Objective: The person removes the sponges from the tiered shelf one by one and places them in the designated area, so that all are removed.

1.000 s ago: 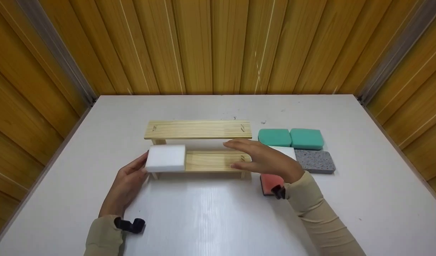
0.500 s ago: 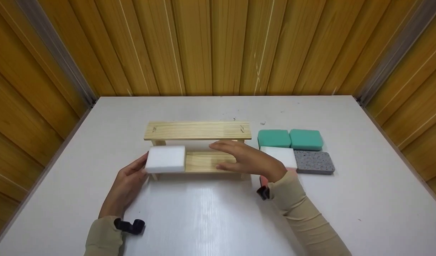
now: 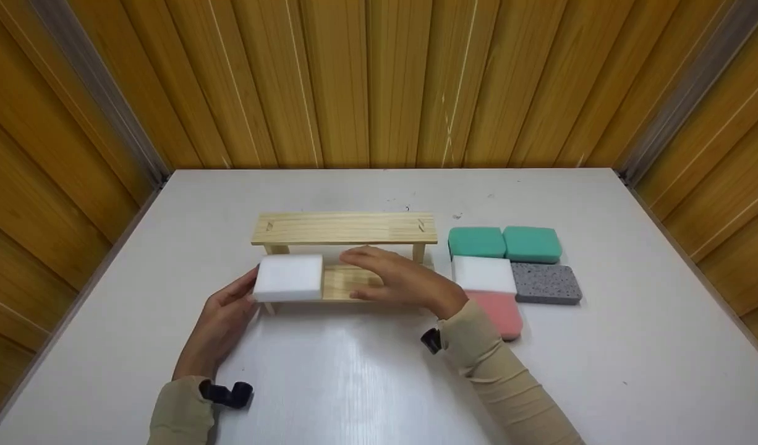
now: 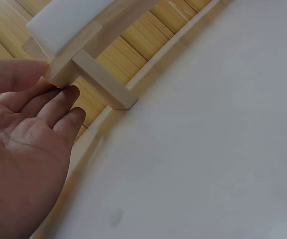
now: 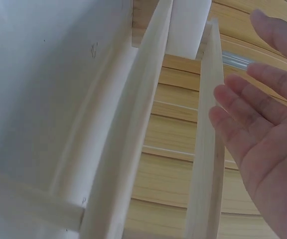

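A thick white sponge [image 3: 288, 277] lies on the left part of the lower step of a pale two-step wooden rack [image 3: 345, 228]. At that end my left hand [image 3: 224, 315] rests its index finger and thumb against the left side of the sponge and the board. In the left wrist view the thumb [image 4: 21, 74] meets the board's corner, and the other fingers lie loosely bent below it. My right hand [image 3: 397, 278] hovers over the right half of the lower step, fingers extended and holding nothing. The right wrist view shows its palm facing the rack, beside the board.
Right of the rack lie two green sponges [image 3: 532, 245], another white sponge [image 3: 483, 274], a speckled grey sponge [image 3: 547, 283] and a pink sponge [image 3: 501, 314], partly behind the right sleeve. Wood-patterned panels [image 3: 379, 80] stand behind the white table [image 3: 342, 383].
My right hand has moved left along the lower step toward the white sponge, uncovering the white and pink sponges on the table. The left hand and the sponge beside it have stayed put.
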